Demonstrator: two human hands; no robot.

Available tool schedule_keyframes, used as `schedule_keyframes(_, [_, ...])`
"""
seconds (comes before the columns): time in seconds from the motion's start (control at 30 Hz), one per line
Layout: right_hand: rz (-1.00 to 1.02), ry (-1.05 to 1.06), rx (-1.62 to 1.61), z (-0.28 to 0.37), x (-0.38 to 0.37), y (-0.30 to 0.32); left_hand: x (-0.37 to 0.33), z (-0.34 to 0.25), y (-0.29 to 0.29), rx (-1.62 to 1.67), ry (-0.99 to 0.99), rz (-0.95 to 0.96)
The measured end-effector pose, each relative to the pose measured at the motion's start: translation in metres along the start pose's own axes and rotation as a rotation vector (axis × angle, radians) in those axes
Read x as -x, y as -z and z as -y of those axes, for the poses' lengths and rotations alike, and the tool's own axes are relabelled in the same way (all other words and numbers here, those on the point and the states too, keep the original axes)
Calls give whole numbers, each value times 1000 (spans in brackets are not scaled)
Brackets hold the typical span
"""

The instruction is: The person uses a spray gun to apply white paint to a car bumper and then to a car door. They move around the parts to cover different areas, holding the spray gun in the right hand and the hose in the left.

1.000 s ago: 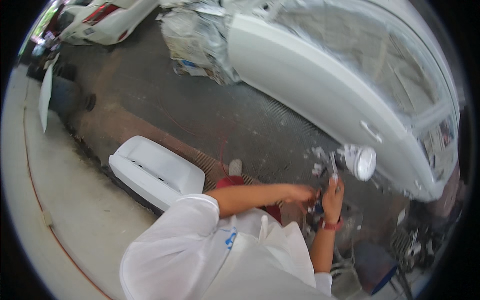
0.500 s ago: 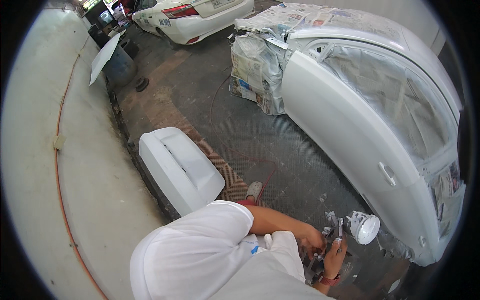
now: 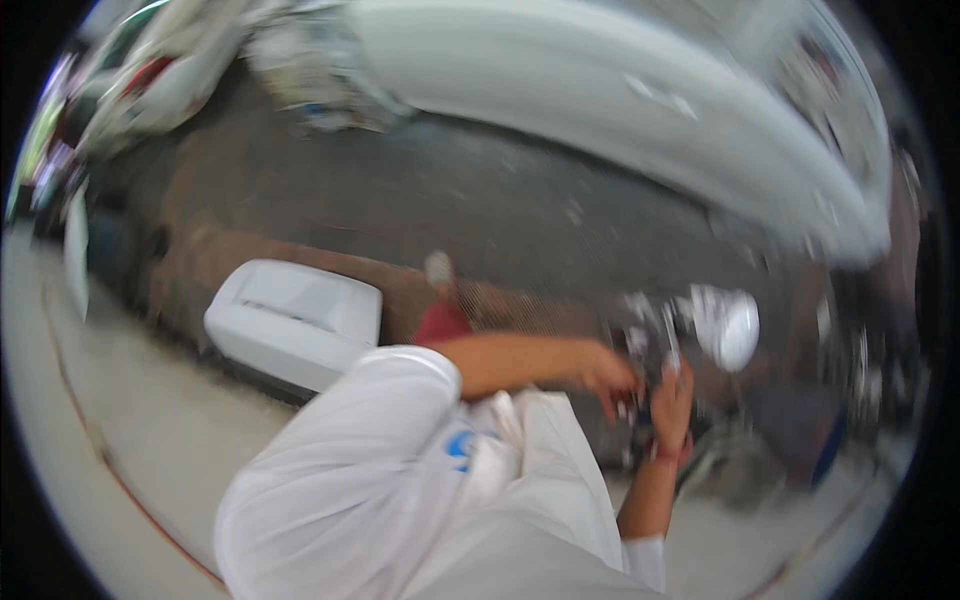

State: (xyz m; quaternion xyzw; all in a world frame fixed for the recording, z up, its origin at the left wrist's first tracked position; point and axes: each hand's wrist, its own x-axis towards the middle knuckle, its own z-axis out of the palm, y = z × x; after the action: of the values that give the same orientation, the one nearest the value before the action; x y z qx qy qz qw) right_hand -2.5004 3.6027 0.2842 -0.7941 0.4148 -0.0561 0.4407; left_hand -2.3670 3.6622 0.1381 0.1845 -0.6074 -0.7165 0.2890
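Note:
Motion blurs the whole head view. My right hand [image 3: 672, 398], a red band at its wrist, is closed round a slim pale tool [image 3: 671, 338] that points up from the fingers; its kind is unclear. Just beyond stands a paint-smeared white can [image 3: 728, 328] with a white round top. Reaching in from the left, my left hand [image 3: 607, 378] has its fingers bent downward beside the right one. A small whitish bit shows at its fingertips, but whether they grip it is smeared. Dark and pale small items [image 3: 632, 335] sit around both hands, too blurred to name.
A white car trunk lid [image 3: 290, 305] lies on the floor to the left. Across the far side stretches a white car body [image 3: 560, 90], with paper-masked parts [image 3: 325, 75]. Another white car [image 3: 165, 75] stands far left. A dark blue object [image 3: 800, 425] is at right.
The view has swung round, so the car body now lies across the top and the wall along the bottom. Both hands stay close together near the can; the left fingers look more extended.

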Motion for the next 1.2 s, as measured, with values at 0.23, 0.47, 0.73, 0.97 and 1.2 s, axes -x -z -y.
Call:
schedule_keyframes(0.23, [-431, 268, 316, 12, -124, -74, 108, -37, 121, 684, 349, -246])
schedule_keyframes(0.47, [-565, 32, -209, 61, -184, -90, 151, -74, 165, 631, 468, -158])
schedule_keyframes(0.73, [-465, -287, -628, 96, -173, -97, 132, -43, 168, 538, 569, -48])
schedule_keyframes(0.97, [-460, -156, 431, 21, -136, -110, 122, -32, 150, 516, 579, -43])
schedule_keyframes(1.2, [-459, 118, 916, -44, -44, -168, 134, -19, 109, 430, 645, -45])
